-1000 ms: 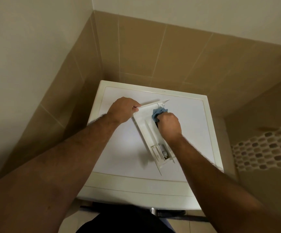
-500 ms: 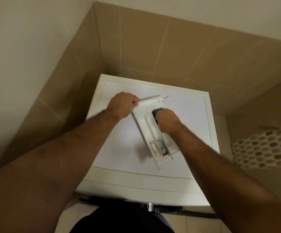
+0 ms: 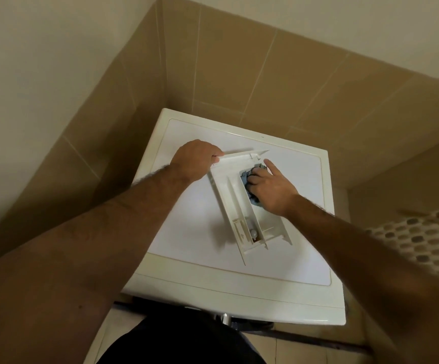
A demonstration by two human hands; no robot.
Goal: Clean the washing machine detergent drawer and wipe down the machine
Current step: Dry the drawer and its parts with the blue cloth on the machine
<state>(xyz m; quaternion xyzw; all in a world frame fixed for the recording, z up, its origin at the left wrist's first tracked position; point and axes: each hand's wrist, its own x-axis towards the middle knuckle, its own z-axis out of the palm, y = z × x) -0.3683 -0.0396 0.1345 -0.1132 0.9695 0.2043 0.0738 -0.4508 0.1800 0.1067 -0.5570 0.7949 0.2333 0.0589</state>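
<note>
The white detergent drawer (image 3: 239, 203) lies diagonally on top of the washing machine (image 3: 186, 232), near its far edge. The left hand (image 3: 194, 162) grips the drawer's front panel at the far left corner, fingers curled. The right hand (image 3: 268, 189) presses a blue cloth (image 3: 251, 176) into a drawer compartment, index finger extended (no legible writing anywhere). Beige tiled walls (image 3: 239, 74) surround the machine.

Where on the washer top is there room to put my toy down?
Bare patches on the washer top: left of the drawer below the left hand, and the far right corner. The middle is crowded: the drawer, cloth and right hand.
</note>
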